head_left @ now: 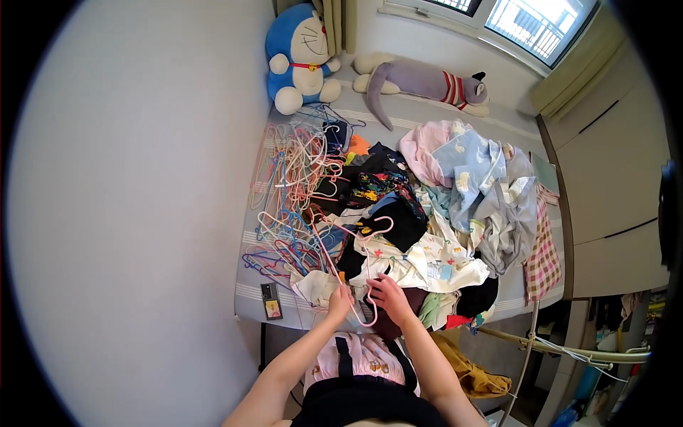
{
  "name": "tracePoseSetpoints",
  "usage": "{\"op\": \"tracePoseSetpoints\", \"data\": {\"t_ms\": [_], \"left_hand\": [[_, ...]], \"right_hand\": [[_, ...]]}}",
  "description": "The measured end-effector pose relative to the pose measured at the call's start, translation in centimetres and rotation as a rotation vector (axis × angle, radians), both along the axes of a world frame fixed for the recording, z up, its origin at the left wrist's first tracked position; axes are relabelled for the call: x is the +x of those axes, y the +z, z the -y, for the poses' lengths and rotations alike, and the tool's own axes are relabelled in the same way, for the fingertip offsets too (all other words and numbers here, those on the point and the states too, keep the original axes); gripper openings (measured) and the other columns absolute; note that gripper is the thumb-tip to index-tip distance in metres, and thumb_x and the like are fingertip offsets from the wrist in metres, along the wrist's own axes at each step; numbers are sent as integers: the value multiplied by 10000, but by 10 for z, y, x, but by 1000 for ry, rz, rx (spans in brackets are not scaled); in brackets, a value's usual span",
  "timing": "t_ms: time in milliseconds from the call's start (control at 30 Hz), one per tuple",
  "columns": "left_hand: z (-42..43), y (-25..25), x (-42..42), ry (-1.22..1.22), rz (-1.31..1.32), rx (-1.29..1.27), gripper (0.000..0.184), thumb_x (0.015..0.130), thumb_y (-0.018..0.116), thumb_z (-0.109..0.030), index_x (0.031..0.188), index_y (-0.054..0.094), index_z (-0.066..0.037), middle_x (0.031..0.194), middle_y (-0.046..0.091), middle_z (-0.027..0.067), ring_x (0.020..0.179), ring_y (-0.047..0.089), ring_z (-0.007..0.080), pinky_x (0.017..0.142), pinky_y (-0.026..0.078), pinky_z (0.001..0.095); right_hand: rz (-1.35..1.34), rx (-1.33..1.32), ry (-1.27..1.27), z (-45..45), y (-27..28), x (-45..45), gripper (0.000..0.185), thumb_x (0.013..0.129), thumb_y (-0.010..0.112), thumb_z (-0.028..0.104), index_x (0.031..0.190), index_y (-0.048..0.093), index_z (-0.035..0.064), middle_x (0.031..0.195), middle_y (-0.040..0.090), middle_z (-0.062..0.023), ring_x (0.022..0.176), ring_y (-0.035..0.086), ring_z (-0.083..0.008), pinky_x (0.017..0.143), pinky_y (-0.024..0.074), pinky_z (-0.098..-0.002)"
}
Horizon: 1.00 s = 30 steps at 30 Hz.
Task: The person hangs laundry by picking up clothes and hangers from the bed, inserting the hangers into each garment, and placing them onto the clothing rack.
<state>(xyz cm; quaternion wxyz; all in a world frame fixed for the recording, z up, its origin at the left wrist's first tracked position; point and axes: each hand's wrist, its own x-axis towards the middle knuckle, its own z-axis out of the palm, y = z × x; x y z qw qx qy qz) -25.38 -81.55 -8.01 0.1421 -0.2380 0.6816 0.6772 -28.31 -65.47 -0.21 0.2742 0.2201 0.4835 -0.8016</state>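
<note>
A pink hanger [329,250] is held between my two hands at the front edge of the bed, its hook pointing away from me. My left hand [341,302] is closed on its left side. My right hand [389,296] touches the hanger's right side with bent fingers; whether they close on it is too small to tell. Just beyond my hands lies a white patterned garment [427,257], with black clothes [398,222] behind it. A large tangle of colored hangers [292,171] spreads over the left side of the bed.
A phone [271,302] lies at the bed's front left corner. Blue and pink bedding [466,160] is heaped at the right. A blue plush toy [299,53] and a gray plush toy [420,82] rest at the back. A metal rack [569,351] stands at the front right.
</note>
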Motion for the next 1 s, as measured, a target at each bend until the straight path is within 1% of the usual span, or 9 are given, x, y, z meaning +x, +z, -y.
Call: {"op": "tracePoseSetpoints", "data": {"t_ms": [100, 133, 233, 333, 467, 633, 733, 867, 1000], "left_hand": [[5, -2, 14, -114, -23, -13, 401, 953, 296, -315, 730, 488, -43, 549, 528, 58, 465, 499, 146, 456, 402, 277], [7, -2, 16, -146, -21, 9, 401, 954, 300, -309, 730, 496, -40, 556, 537, 65, 491, 526, 156, 485, 423, 287], [16, 0, 10, -303, 39, 95, 372, 943, 330, -303, 773, 525, -36, 591, 558, 71, 538, 547, 166, 515, 432, 310], [40, -24, -13, -421, -39, -185, 312, 924, 385, -281, 818, 545, -35, 600, 571, 91, 582, 573, 235, 566, 444, 350], [86, -38, -69, -17, -310, -685, 167, 871, 502, -198, 872, 564, -43, 781, 597, 145, 776, 566, 356, 668, 444, 416], [97, -37, -140, 52, -461, -805, 176, 843, 522, -156, 962, 576, -39, 1033, 553, 137, 907, 548, 327, 737, 459, 414], [94, -44, -167, -198, -333, -953, 204, 808, 560, -169, 963, 576, -37, 1098, 530, 137, 863, 572, 325, 741, 473, 406], [82, -57, -176, -345, -172, -958, 218, 790, 595, -207, 923, 575, -35, 877, 614, 155, 804, 590, 359, 697, 470, 454], [78, -58, -160, 4, -214, -757, 156, 816, 571, -172, 879, 567, -29, 797, 619, 167, 756, 595, 345, 638, 468, 434]], "right_hand": [[-65, 272, 22, 13, -4, 7, 709, 812, 624, 92, 1345, 159, 35, 1133, 469, -105, 840, 616, -252, 636, 537, -354], [-147, 485, -5, 22, -11, 13, 541, 841, 591, 128, 1289, 304, 30, 962, 520, -86, 679, 609, -186, 515, 494, -283], [100, 281, -37, 24, -14, 6, 197, 911, 490, 203, 1020, 559, 54, 619, 480, 7, 407, 374, -59, 346, 237, -202], [-2, 336, -35, 30, -22, 5, 201, 927, 464, 213, 1021, 555, 62, 580, 454, 17, 396, 357, -58, 342, 231, -203], [-54, 401, 4, 22, -23, 11, 210, 930, 462, 201, 1050, 558, 58, 553, 425, 32, 388, 344, -53, 351, 248, -202], [-120, 382, -13, -3, -24, 34, 214, 932, 465, 173, 1058, 556, 27, 518, 392, 41, 389, 350, -49, 357, 262, -197], [-90, 349, -24, -15, -15, 45, 214, 932, 464, 166, 1063, 547, 20, 520, 404, 36, 387, 349, -50, 352, 265, -201], [-73, 429, -8, -19, -8, 43, 213, 932, 463, 164, 1067, 544, 21, 524, 407, 32, 384, 346, -50, 350, 262, -201], [-8, 368, -5, -16, -6, 22, 216, 930, 464, 171, 1067, 546, 25, 534, 416, 22, 379, 345, -59, 342, 251, -206]]}}
